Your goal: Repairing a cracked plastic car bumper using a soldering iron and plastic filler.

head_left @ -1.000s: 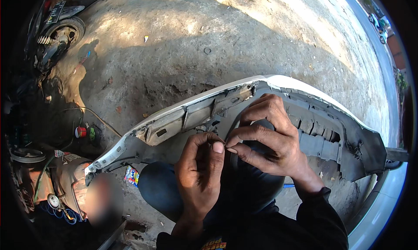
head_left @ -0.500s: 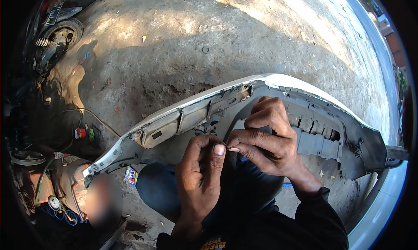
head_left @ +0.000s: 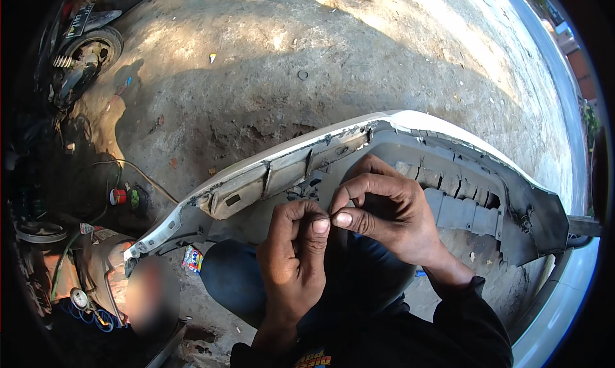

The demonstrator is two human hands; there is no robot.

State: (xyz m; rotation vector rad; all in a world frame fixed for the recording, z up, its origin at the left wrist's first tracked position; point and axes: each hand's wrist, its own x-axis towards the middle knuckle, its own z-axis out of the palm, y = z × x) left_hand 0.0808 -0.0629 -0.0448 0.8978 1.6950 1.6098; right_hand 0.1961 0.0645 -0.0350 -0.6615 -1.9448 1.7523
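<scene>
Two bare hands pinching together over a car bumper.

Nearest, left hand (head_left: pixel 291 259) and right hand (head_left: pixel 384 214), thumbs and forefingers closed tip to tip, anything pinched too small to tell. Just beyond, touching them, grey-white bumper (head_left: pixel 269 182), inner side up, propped across blue-clad knees (head_left: pixel 230 278). Farther off, cracked concrete ground (head_left: pixel 256 67); motorcycle wheel (head_left: pixel 90 54) far left.

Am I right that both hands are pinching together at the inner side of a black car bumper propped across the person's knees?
Not quite: the head view shows the bumper is white outside and grey inside, not black. The left hand and right hand do meet, fingertips pinched, at its inner side over the knees.
</scene>
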